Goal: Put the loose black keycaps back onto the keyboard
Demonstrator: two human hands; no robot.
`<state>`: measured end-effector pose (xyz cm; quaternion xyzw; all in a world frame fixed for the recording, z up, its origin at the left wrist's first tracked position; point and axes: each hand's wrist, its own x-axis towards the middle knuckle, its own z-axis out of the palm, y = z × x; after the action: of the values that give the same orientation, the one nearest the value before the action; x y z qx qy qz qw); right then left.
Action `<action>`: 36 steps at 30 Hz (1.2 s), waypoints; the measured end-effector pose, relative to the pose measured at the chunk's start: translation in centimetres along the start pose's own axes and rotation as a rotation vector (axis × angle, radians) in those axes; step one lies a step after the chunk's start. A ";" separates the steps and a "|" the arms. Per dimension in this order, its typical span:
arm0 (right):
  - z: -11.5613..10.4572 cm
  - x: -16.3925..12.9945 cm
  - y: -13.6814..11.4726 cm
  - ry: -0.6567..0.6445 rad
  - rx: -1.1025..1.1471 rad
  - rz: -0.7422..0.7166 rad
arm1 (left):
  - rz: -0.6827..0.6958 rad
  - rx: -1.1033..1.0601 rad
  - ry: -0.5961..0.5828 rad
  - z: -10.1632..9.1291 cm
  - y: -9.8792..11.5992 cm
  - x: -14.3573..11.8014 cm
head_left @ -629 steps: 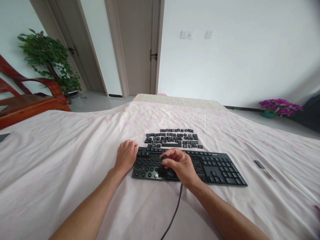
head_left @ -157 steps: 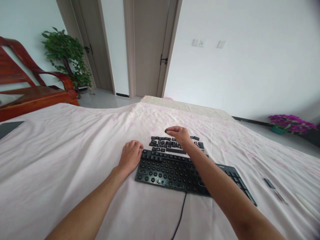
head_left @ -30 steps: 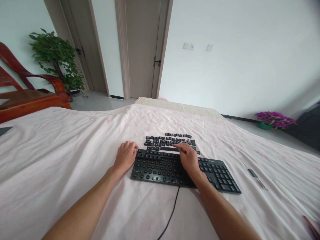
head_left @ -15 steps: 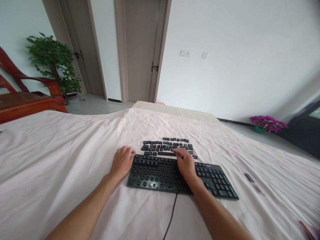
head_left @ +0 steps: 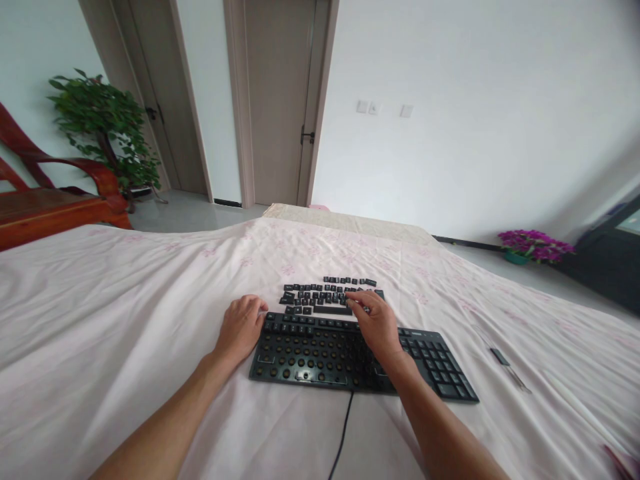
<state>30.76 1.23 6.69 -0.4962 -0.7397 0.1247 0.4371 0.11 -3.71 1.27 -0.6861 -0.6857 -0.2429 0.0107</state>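
On my feed, a pink floral cloth (head_left: 165, 300) carries everything. The right forearm (head_left: 430, 400) stands in my way, hiding part of the black keyboard (head_left: 320, 357), which lies flat in front of the person with its cable (head_left: 343, 433) running toward them. Just beyond its far edge, rows of loose keycaps (head_left: 328, 297) are laid out, a long space bar key (head_left: 333, 309) nearest. Well to the right lies a wire keycap puller (head_left: 500, 357); behind stand a wooden armchair (head_left: 60, 203), a leafy plant (head_left: 100, 127) and purple flowers (head_left: 537, 245).

I see the left hand (head_left: 243, 325) loosely curled beside the keyboard's far left corner; whether it grips the edge I can't tell. The right hand (head_left: 375, 321) has its fingers drawn together over the keycaps, and I can't tell if one is between them.

Against twenty-one seconds ago, more keys sit at the left of the number row, and the farthest loose row is shorter. About five seconds ago the right hand was farther out, pinching a keycap.

I make out pale print (head_left: 417, 333) at the keyboard's top right, too small to read, like the keycap legends.
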 end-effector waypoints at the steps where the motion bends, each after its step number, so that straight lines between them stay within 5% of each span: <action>1: -0.4 0.8 -0.1 -0.018 -0.007 -0.002 | 0.000 -0.002 -0.002 0.0 0.0 0.0; 6: -0.2 6.4 0.8 -0.217 -0.226 0.021 | -0.008 -0.002 0.000 0.1 0.0 0.0; 10: 2.6 9.9 1.8 -0.366 -0.534 -0.096 | -0.008 -0.010 0.002 0.0 0.0 0.0; 14: 5.6 11.6 2.4 -0.438 -0.616 -0.129 | 0.001 -0.020 0.010 0.0 0.0 0.1; 25: 8.6 12.9 2.7 -0.555 -0.697 -0.153 | -0.017 -0.019 0.007 -0.1 0.0 0.1; 36: 6.4 11.0 1.0 -0.458 -0.518 -0.001 | -0.016 -0.025 0.007 -0.1 0.1 0.0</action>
<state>25.09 12.51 8.10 -0.5496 -0.8259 0.0408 0.1190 0.14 -3.78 1.35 -0.6798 -0.6881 -0.2538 0.0026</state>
